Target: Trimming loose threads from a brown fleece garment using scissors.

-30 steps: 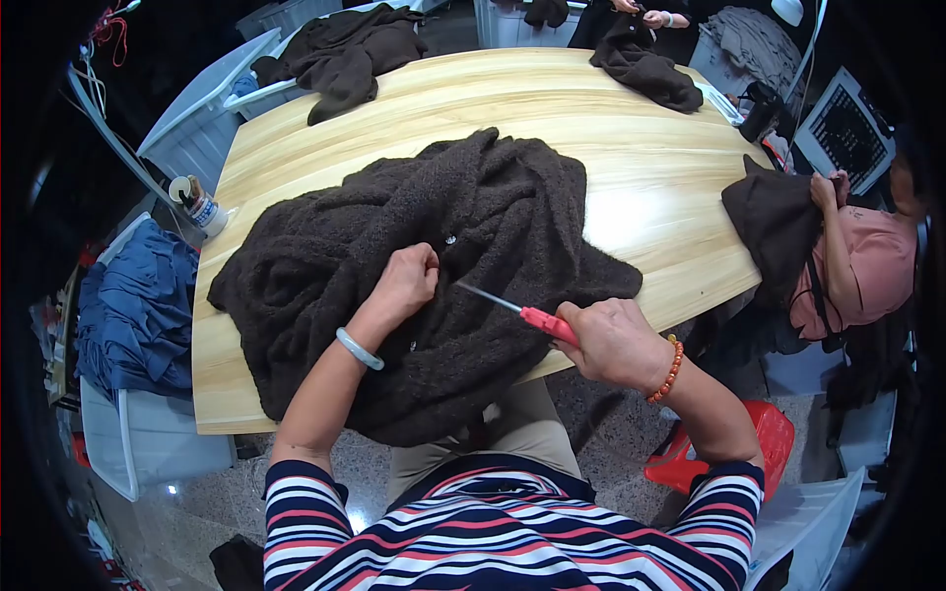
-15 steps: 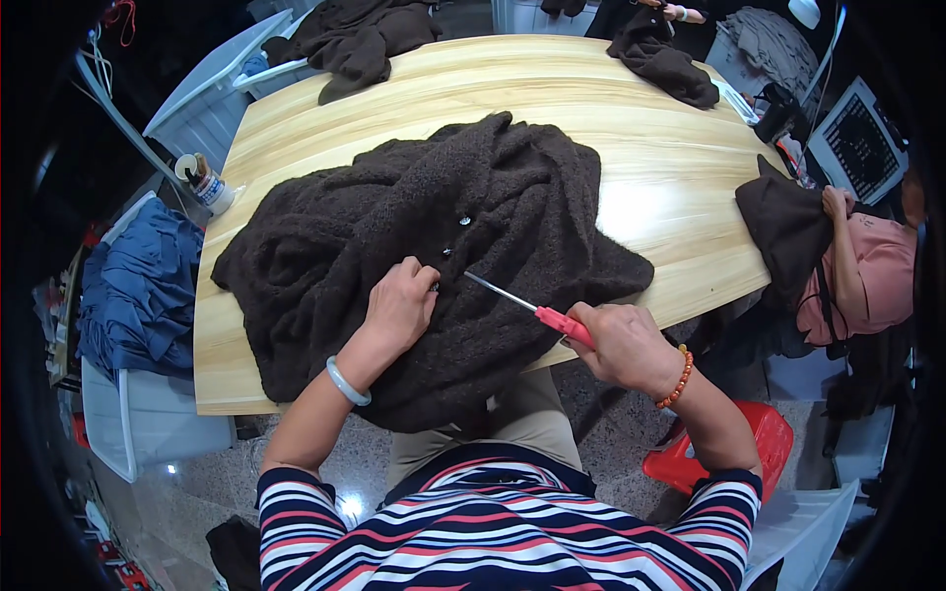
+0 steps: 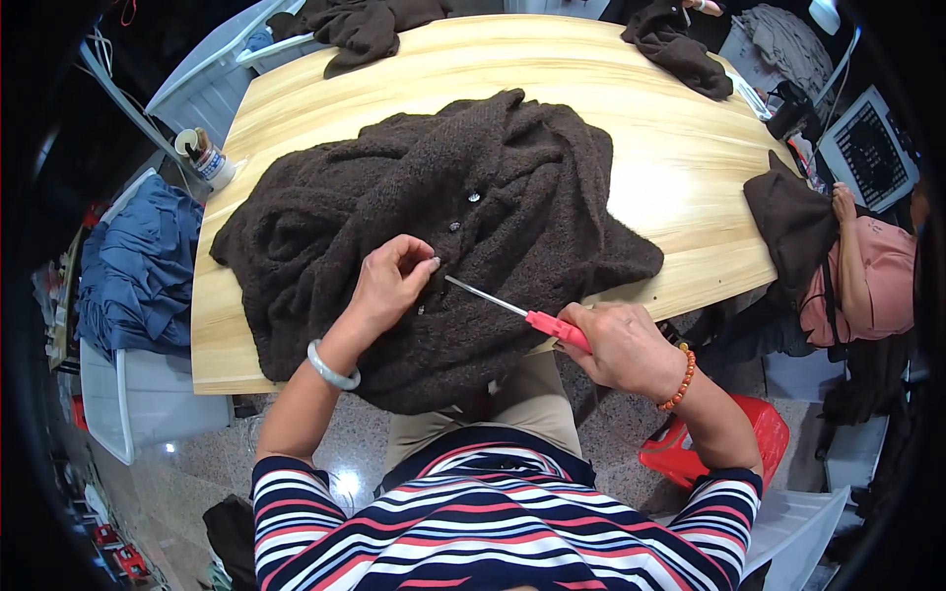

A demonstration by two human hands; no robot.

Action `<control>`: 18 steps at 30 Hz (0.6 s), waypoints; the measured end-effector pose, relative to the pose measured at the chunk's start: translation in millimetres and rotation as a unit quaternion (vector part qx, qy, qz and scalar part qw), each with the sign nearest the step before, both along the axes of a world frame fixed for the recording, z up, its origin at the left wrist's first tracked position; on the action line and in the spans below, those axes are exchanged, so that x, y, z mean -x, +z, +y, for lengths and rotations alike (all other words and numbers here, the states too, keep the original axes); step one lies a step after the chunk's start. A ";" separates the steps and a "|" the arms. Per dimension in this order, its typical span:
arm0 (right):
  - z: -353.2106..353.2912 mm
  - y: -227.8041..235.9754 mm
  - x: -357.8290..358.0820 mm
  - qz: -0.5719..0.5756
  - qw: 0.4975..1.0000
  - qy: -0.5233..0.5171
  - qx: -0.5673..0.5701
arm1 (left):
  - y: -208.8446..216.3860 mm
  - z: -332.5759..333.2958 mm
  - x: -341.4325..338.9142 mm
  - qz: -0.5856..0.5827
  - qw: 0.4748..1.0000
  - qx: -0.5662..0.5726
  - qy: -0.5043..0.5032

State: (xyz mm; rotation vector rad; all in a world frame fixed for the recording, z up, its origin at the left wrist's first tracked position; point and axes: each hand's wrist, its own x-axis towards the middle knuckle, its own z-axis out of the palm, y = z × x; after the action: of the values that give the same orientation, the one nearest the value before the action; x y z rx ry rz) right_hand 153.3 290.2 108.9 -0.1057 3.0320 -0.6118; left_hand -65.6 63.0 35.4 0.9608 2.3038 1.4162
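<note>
A dark brown knitted garment (image 3: 325, 212) lies bunched across the table before me, its near edge hanging over toward my lap. Small shiny buttons run down its front, among them an upper button (image 3: 474, 197) and a second button (image 3: 454, 227). My left hand (image 3: 387, 281) is raised over the knit beside the buttons, thumb and forefinger pinched together; whatever lies between them is too small to make out. In my right hand (image 3: 626, 350) is a red-handled tool (image 3: 557, 329) with a slim metal shaft. Its tip points left, close to my left fingertips.
The garment rests on a light wooden table (image 3: 680, 197). Blue cloth (image 3: 143, 266) fills a bin at left, near a white cup of tools (image 3: 212, 163). At right, a person in pink (image 3: 882, 276) handles a dark garment (image 3: 788, 217). A red stool (image 3: 724, 443) stands on the floor.
My left hand has lifted off the button placket, uncovering a lower button, and its fingers now pinch. The tool's tip has shifted left toward it. The view has tilted slightly.
</note>
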 end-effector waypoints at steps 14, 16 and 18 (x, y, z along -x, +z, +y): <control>-16.9 19.3 -7.3 -0.127 0.990 0.051 -0.041 | -29.0 -27.5 -44.5 0.183 0.966 0.177 -0.040; -15.1 20.3 -19.0 -0.136 0.988 0.041 -0.063 | -28.2 -22.6 -46.8 0.168 0.974 0.148 -0.042; -15.9 19.4 -16.8 -0.108 0.991 0.048 -0.064 | -31.8 -24.3 -52.4 0.186 0.977 0.098 -0.025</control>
State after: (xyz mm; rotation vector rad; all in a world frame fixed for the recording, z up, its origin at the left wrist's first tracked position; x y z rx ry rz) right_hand 170.1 274.3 128.3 -0.1681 2.8270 -0.3933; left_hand -13.2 38.7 3.6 1.3000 2.5973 1.0334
